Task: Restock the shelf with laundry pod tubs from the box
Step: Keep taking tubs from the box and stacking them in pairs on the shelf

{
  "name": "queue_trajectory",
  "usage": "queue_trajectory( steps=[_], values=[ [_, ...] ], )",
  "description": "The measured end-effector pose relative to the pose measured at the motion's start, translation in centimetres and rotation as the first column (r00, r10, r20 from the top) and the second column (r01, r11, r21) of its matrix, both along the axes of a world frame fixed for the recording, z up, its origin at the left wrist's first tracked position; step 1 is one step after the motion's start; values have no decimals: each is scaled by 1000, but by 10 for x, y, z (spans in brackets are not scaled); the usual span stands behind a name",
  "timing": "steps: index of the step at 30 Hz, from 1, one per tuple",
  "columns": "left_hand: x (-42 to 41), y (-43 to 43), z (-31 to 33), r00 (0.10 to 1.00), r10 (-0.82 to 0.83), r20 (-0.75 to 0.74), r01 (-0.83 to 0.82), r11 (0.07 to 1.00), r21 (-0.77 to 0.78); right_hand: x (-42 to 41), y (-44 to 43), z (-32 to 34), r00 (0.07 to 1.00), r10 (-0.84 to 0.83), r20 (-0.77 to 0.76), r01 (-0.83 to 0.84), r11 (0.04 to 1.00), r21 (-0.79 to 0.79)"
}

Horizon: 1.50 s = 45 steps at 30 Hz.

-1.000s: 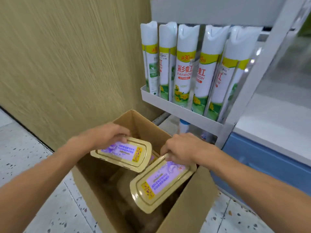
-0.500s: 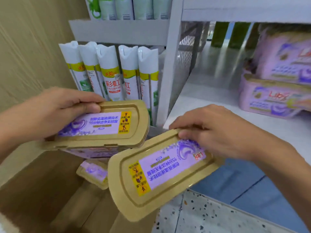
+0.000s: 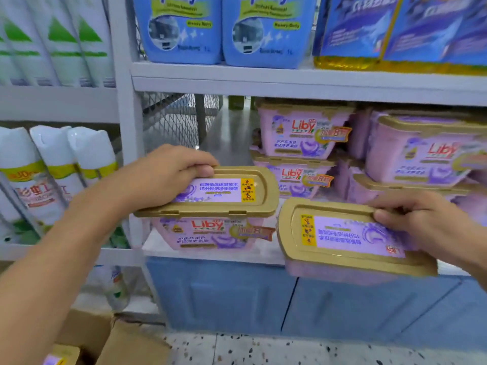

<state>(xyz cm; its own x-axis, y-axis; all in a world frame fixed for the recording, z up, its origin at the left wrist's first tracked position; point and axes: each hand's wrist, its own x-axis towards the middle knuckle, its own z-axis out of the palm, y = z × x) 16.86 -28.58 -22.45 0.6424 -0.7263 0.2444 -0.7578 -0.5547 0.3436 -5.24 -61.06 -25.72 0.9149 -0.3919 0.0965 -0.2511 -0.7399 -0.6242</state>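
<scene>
My left hand (image 3: 163, 177) grips a pink laundry pod tub with a gold lid (image 3: 218, 206) by its left end, at the front edge of the white shelf (image 3: 163, 246). My right hand (image 3: 427, 225) holds a second gold-lidded tub (image 3: 340, 238) by its right end, tilted, in front of the shelf edge. Stacked tubs of the same kind (image 3: 297, 146) stand further back on the shelf, with more stacked tubs (image 3: 421, 154) to their right. The cardboard box (image 3: 105, 341) lies at the bottom left on the floor.
White spray cans (image 3: 52, 167) fill a side rack on the left. Blue detergent jugs (image 3: 224, 30) stand on the shelf above. A wire mesh panel (image 3: 171, 119) closes the shelf's left side. Blue cabinet doors (image 3: 237, 293) sit below, over speckled floor.
Both hands have lifted their tubs from over the box up to shelf height. The view has risen and turned right, so the box has dropped to the bottom left corner.
</scene>
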Motion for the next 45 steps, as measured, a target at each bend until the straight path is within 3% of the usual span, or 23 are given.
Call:
queue_trajectory(
  steps=[3, 8, 12, 18, 19, 21, 22, 24, 26, 29, 33, 38, 42, 45],
  values=[
    [11, -31, -8, 998, -49, -40, 50, 998, 24, 5, -19, 2, 995, -101, 12, 100, 993, 55],
    [26, -54, -23, 996, -63, -66, 66, 996, 52, 18, -25, 1, 990, -138, 0, 138, 989, -60],
    [37, -52, -27, 992, -53, -117, 61, 996, 71, 20, -24, -1, 968, -247, 46, 248, 968, -37],
    [37, -55, -27, 996, -35, -79, 41, 997, 69, 19, -26, -11, 907, -362, 217, 307, 919, 248],
    [36, -55, -28, 999, -25, -42, 26, 999, 32, 16, -27, -14, 905, -355, 236, 262, 900, 347],
    [30, -47, -28, 999, 38, 39, -30, 981, -194, 7, -27, -24, 917, -287, 278, 86, 822, 563],
    [26, -39, -29, 996, 87, 30, -71, 931, -358, 3, -25, -32, 906, -285, 312, 6, 748, 663],
    [18, -20, -38, 988, 92, -121, -149, 746, -649, -9, -18, -57, 876, -326, 354, -58, 659, 750],
    [8, -4, -57, 948, -18, -319, -245, 599, -762, -16, -11, -85, 885, -287, 366, -47, 728, 684],
    [-5, 0, -93, 819, -200, -538, -357, 556, -751, -15, 0, -105, 907, -223, 359, -9, 838, 545],
    [-5, -10, -120, 815, -231, -532, -284, 642, -712, -7, 9, -88, 827, -248, 504, -32, 875, 484],
    [-9, -14, -131, 812, -200, -548, -323, 627, -708, -20, 19, -67, 767, -269, 583, -12, 902, 431],
    [-10, -14, -129, 816, -144, -560, -368, 617, -695, -23, 6, -39, 802, -224, 553, -11, 921, 389],
    [-18, -22, -125, 788, -174, -591, -370, 633, -680, -17, 1, -19, 768, -212, 604, -80, 904, 419]
  ],
)
